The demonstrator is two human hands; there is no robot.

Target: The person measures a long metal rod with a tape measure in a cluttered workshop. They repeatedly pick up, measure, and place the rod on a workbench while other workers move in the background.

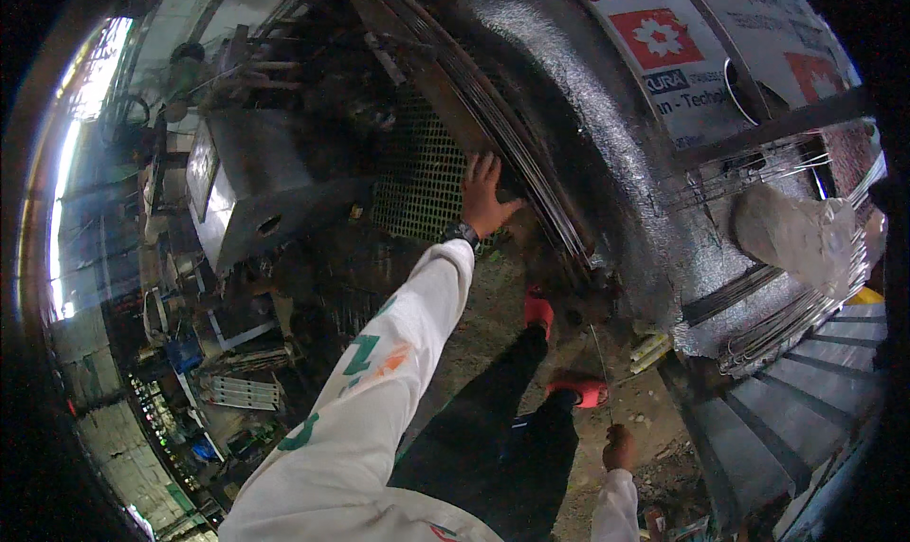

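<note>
My left hand (485, 198), fingers spread, reaches forward to the brown edge of a leaning stack of long panels (445, 96). Its palm appears to lie against that stack. Just left of the hand is a green grid mesh (408, 167). At the lower right, my right hand (620, 447) is closed around a thin rod (601, 362), which points away past my feet toward the lower end of the stack. The fingers of this hand are small and dark in the picture.
To the left stands a grey metal box (270, 196), with cluttered scrap below it. Foil-like silver sheeting (607, 115) covers a bulky shape on the right. Beyond are a plastic bag (796, 238), bundled metal rods (787, 324) and grey metal slats (787, 419). My red shoes (583, 392) stand on dirt ground.
</note>
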